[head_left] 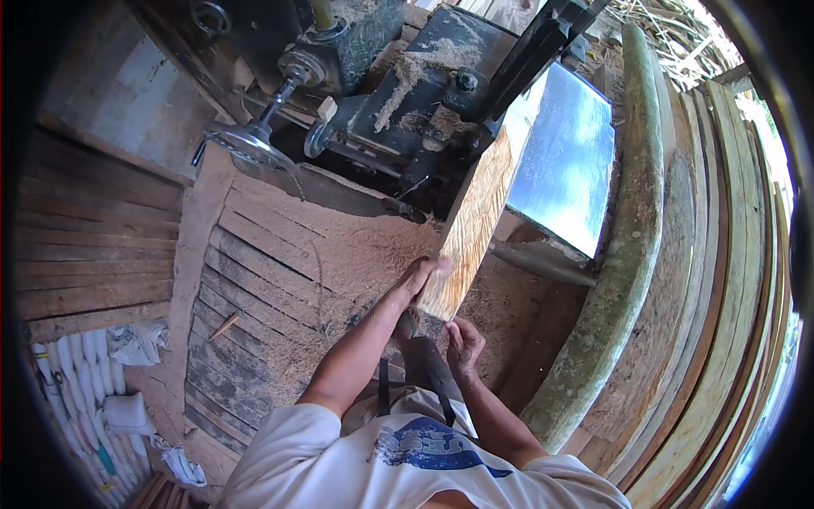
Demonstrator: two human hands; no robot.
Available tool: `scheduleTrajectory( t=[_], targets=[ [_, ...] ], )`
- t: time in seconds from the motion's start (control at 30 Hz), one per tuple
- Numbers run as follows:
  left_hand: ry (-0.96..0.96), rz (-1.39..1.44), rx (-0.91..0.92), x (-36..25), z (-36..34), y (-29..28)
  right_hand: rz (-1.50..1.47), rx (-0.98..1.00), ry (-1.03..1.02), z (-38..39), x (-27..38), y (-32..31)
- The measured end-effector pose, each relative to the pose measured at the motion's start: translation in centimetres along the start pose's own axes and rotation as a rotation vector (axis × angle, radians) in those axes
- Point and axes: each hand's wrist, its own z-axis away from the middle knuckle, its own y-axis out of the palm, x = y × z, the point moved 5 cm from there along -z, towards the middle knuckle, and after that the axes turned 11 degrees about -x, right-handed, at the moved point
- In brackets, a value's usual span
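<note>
A long wooden board (476, 212) with rough, wavy grain runs from in front of me up to a dark woodworking machine (432, 76). Its far part lies beside a shiny metal table plate (564, 157) and passes by a black bar of the machine. My left hand (417, 278) is closed on the board's left edge near the close end, thumb on the upper face and the other fingers mostly hidden. At the near right corner, my right hand (465, 346) has its fingers curled, the tips against the board's end.
A chrome handwheel (253, 146) juts out at the upper left. Sawdust (356, 246) covers the slatted wooden floor (242, 297). On the right lie a round log (632, 229) and several stacked planks (721, 254). White sacks (80, 382) sit at the lower left.
</note>
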Motion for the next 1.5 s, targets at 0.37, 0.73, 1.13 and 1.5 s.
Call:
scheduleTrajectory(
  t=[0.37,0.73,1.13,1.5],
  targets=[
    [0.122,-0.166,-0.493,5.9,2.5,-3.0,0.088,-0.319,-0.082,-24.1,4.6,4.1],
    [0.196,-0.609,-0.406,16.3,8.3,-6.1,-0.629,-0.435,0.157,-32.4,-1.9,-7.2],
    [-0.196,-0.291,-0.823,20.6,20.7,-29.4,-0.142,-0.728,0.307,-10.5,-11.6,-18.3],
    [-0.009,-0.989,-0.462,23.1,33.7,-27.8,0.050,-0.734,-0.236,-0.2,3.0,-9.2]
  ],
)
